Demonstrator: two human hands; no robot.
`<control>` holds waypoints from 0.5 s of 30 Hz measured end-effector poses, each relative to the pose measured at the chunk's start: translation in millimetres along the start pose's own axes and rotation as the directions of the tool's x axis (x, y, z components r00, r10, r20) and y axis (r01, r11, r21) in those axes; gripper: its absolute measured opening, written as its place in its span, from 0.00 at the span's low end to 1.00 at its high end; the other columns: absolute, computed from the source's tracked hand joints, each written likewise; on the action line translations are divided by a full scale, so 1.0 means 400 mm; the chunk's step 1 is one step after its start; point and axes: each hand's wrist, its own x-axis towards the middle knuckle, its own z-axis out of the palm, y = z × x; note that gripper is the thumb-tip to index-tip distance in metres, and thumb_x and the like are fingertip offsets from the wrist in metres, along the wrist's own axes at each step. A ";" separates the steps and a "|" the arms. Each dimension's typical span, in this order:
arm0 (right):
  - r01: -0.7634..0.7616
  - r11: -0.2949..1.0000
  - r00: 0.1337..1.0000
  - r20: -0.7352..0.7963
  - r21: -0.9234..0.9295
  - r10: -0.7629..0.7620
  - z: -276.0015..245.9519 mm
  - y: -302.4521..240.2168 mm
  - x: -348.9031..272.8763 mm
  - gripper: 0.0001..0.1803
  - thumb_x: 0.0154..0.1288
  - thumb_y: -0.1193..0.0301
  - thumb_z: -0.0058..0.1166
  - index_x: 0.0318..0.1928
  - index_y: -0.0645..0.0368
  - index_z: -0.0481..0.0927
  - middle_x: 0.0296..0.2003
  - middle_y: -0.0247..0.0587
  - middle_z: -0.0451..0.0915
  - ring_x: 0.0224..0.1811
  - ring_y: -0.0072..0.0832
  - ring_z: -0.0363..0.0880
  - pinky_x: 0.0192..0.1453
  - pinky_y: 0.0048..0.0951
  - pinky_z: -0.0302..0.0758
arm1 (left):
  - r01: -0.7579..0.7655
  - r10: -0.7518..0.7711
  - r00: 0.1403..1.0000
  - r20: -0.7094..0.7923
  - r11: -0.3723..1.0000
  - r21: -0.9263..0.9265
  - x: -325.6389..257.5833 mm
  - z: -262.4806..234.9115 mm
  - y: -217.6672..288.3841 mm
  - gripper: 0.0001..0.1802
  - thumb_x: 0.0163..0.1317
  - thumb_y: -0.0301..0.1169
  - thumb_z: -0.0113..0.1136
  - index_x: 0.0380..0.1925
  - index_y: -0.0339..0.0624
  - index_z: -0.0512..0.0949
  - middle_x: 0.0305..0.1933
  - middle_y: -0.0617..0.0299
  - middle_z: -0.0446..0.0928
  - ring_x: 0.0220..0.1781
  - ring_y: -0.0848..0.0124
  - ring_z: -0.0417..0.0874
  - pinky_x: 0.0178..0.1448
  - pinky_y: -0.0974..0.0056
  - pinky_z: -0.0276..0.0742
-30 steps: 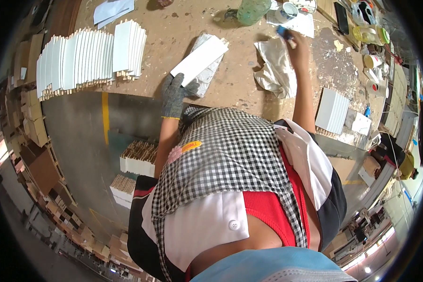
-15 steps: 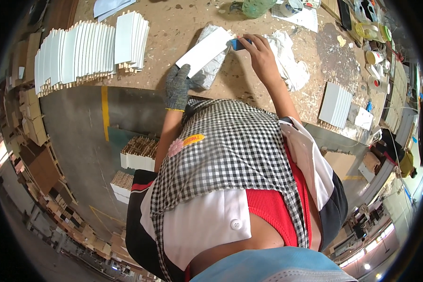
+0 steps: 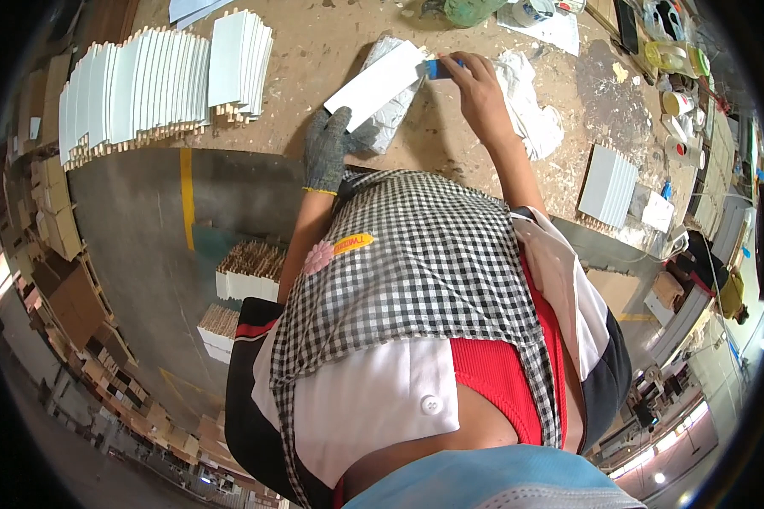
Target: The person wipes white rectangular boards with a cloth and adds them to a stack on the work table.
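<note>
A white painted board [image 3: 377,85] lies slanted across a block wrapped in greyish plastic [image 3: 396,116] on the workbench. My left hand [image 3: 329,142], in a grey knitted glove with a yellow cuff, grips the board's near left end. My bare right hand [image 3: 481,95] pinches a small blue block [image 3: 440,69], which looks like a sanding block or scraper; its exact kind is unclear. The blue block is close to the board's far right end, where a small peg-like tip shows. A crumpled white cloth [image 3: 525,106] lies just right of my right hand.
Rows of white boards with wooden pegs [image 3: 144,89] stand at the bench's left. A small stack of pale boards [image 3: 607,188] lies at the right. A green container [image 3: 467,10], a tin [image 3: 532,10] and a phone [image 3: 626,30] sit at the back. More boards [image 3: 250,270] are stacked below the bench.
The blue block and my right hand have shifted slightly right and toward the board's end. The glove's fingers have moved a little along the board's near end. The whole view has shifted slightly.
</note>
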 end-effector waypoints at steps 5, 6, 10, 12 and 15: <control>-0.089 0.993 0.995 -0.061 -0.072 0.085 0.012 0.026 -0.004 0.29 0.54 0.88 0.47 0.58 0.59 0.77 0.54 0.47 0.75 0.60 0.45 0.69 0.64 0.40 0.72 | -0.026 0.026 1.000 0.006 1.000 0.015 0.020 -0.009 -0.008 0.19 0.66 0.32 0.61 0.53 0.29 0.77 0.45 0.56 0.81 0.43 0.69 0.81 0.44 0.64 0.80; -0.128 0.989 0.990 -0.068 -0.068 0.124 0.010 0.028 -0.004 0.28 0.56 0.88 0.47 0.59 0.59 0.76 0.55 0.47 0.75 0.60 0.46 0.69 0.63 0.41 0.72 | -0.026 0.026 1.000 0.005 1.000 0.015 0.020 -0.009 -0.007 0.19 0.66 0.32 0.61 0.53 0.29 0.77 0.45 0.56 0.81 0.43 0.69 0.81 0.44 0.64 0.80; 0.076 0.997 0.996 -0.043 0.035 -0.074 0.019 -0.009 -0.014 0.26 0.58 0.87 0.47 0.58 0.59 0.76 0.55 0.47 0.74 0.60 0.46 0.69 0.64 0.41 0.71 | 0.016 -0.016 1.000 0.023 1.000 0.013 0.007 0.007 0.009 0.19 0.67 0.30 0.59 0.53 0.27 0.75 0.45 0.51 0.80 0.40 0.63 0.84 0.40 0.61 0.85; 0.006 1.000 0.998 -0.057 -0.026 -0.007 0.041 0.019 -0.021 0.27 0.55 0.88 0.47 0.57 0.58 0.77 0.53 0.48 0.75 0.59 0.47 0.69 0.65 0.42 0.70 | 0.049 -0.048 0.998 0.034 0.998 -0.031 -0.001 0.026 0.025 0.20 0.67 0.30 0.58 0.54 0.27 0.73 0.45 0.49 0.80 0.39 0.61 0.85 0.39 0.60 0.86; -0.149 0.983 0.979 -0.155 -0.110 0.131 0.007 0.107 -0.013 0.27 0.54 0.88 0.49 0.55 0.57 0.79 0.51 0.50 0.76 0.55 0.50 0.71 0.62 0.46 0.70 | 0.046 -0.044 0.998 0.034 0.996 -0.081 -0.013 0.048 0.043 0.21 0.68 0.29 0.56 0.56 0.26 0.70 0.46 0.45 0.79 0.38 0.54 0.87 0.37 0.56 0.89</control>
